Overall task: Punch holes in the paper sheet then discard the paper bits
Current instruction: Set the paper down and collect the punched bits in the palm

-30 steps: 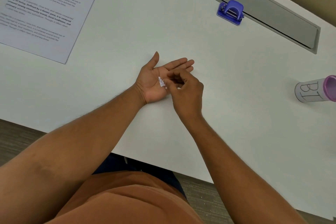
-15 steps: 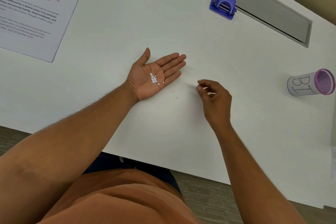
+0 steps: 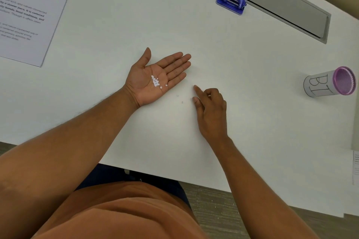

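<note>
You are keeping your left hand [image 3: 155, 77] flat, palm up, fingers straight, cradling the paper bits [image 3: 156, 82]. Your right hand [image 3: 210, 110] is hovering empty, index finger extended toward two stray bits [image 3: 179, 98] lying on the table [image 3: 120, 31]. The cup [image 3: 328, 83] is showing "BT".

A grey cable hatch [image 3: 275, 4] is set into the white table [image 3: 120, 15] at its far edge
</note>
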The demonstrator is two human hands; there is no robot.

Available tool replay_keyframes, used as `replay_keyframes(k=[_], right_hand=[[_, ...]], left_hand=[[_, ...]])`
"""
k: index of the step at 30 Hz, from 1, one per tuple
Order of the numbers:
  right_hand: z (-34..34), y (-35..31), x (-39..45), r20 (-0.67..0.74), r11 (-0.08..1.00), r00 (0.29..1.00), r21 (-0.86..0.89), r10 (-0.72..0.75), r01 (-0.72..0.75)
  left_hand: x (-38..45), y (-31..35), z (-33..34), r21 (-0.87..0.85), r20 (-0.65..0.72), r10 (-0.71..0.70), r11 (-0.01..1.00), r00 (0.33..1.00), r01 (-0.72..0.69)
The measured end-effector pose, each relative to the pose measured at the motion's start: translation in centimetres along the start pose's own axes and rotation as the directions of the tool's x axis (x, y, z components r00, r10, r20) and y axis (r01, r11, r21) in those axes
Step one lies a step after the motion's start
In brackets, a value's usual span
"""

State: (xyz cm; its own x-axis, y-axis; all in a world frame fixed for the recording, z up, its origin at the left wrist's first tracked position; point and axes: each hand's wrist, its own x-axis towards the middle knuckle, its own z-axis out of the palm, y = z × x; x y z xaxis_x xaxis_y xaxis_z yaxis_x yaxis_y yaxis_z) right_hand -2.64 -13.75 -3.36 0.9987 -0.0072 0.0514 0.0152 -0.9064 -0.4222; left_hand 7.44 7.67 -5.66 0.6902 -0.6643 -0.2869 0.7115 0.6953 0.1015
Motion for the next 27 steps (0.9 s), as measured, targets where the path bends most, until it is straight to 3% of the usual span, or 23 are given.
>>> replay_keyframes(k=[9,18,23,27], right_hand=[[0.4,0.1,-1.8,0.068,0.963,0.967,-0.09,-0.247,0.253],[1.3,-0.8,-0.6,-0.025,0.986,0.994,0.13,-0.102,0.104],[1.4,-1.3,0.0,-0.054,0.987,0.994,0.12,-0.1,0.106],[1.5,-1.4,0.1,-0.044,0.982,0.982,0.042,-0.183,0.185]], left_hand=[[0.0,0.0,0.3,0.006,-0.023,-0.002,1.0,1.0,0.002],[-0.1,-0.1,0.3,0.014,-0.024,-0.007,1.0,1.0,0.008],[0.0,-0.2,0.1,0.009,-0.022,-0.014,1.0,1.0,0.014],[0.0,-0.1,-0.1,-0.004,-0.006,-0.014,1.0,1.0,0.014]])
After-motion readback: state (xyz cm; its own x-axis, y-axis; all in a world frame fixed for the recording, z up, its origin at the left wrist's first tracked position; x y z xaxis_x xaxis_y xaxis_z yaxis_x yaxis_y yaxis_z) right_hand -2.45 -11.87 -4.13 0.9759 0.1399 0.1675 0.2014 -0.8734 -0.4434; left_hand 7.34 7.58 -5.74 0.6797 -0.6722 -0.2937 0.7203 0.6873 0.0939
